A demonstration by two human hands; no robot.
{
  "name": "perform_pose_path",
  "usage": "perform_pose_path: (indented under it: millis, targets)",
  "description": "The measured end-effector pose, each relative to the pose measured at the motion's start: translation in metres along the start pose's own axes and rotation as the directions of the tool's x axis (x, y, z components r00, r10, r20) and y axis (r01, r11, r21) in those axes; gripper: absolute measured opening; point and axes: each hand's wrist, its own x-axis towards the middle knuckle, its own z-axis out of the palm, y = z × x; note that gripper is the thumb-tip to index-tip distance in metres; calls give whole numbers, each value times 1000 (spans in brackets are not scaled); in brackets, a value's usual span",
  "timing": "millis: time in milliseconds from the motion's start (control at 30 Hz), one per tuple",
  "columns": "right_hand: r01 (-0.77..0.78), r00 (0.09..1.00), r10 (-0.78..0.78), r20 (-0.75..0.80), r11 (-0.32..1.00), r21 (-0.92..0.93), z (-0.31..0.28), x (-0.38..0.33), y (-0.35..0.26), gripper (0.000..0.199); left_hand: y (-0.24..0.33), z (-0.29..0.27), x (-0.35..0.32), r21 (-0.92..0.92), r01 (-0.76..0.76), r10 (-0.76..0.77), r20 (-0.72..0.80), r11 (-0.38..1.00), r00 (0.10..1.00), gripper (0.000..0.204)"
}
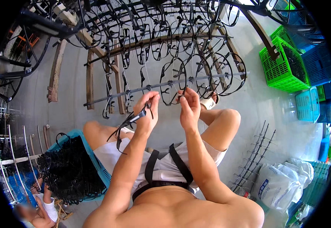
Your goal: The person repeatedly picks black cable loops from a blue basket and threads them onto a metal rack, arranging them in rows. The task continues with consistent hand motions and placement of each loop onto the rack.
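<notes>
My left hand (148, 110) is closed around a small bunch of thin black curved frame parts (126, 122), which hang down past my wrist. My right hand (189, 108) pinches the lower end of a black hoop-shaped frame part (162, 81) with thumb and fingers. That hoop hangs at a grey metal rod (114, 96) with small hooks along it, just beyond my hands. More black hoops hang along the rod's right half. What lies inside my right fingertips is partly hidden.
Further rows of hanging black parts (177, 36) rest on wooden beams (90, 85) ahead. A blue crate (99, 167) heaped with black parts stands at my left, near another person (44, 209). At right are a green crate (285, 78), hooked rods (251, 155) and a white sack (277, 186).
</notes>
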Motion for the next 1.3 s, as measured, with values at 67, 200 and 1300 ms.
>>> perform_pose_path:
  millis: [67,200,1300]
  targets:
    - [-16,999,16,-39,1000,12,-4,-1,1,30,-1,0,-3,-16,18,-18,15,1000,1000,13]
    - [-17,999,19,-37,998,66,-1,7,1,28,0,-3,-6,36,7,-8,27,999,1000,14]
    - [127,992,-114,58,918,-375,67,-14,-11,27,-12,-85,-32,87,162,-156,-68,983,985,31]
